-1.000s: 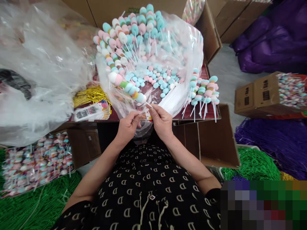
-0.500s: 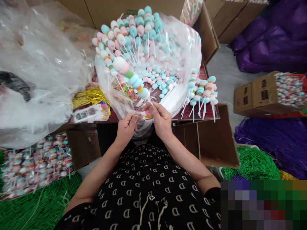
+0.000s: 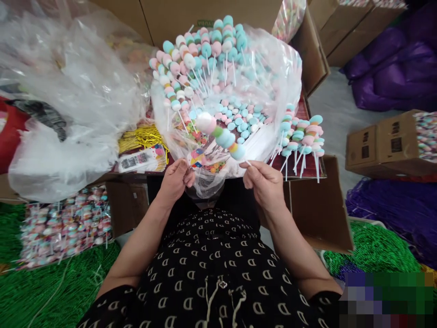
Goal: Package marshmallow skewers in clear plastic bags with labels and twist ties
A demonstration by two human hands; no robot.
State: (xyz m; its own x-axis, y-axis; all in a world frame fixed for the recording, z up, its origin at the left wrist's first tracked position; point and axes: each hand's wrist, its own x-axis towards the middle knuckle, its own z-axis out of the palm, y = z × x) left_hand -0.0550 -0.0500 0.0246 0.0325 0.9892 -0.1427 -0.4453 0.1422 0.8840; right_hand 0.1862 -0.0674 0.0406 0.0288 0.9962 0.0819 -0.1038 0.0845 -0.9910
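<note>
Maroon tabletop (image 3: 309, 169) | bagged candy skewers (image 3: 223, 136) | right fingers (image 3: 251, 169) pinch stick (image 3: 248, 162) | left fingers (image 3: 187, 175) curled

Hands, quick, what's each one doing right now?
Left hand: curled, can't tell if it's holding anything.
Right hand: closed, holding a candy skewer.

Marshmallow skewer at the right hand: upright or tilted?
Tilted: the marshmallow skewer slants up and left from the right hand over the clear plastic bag.
</note>
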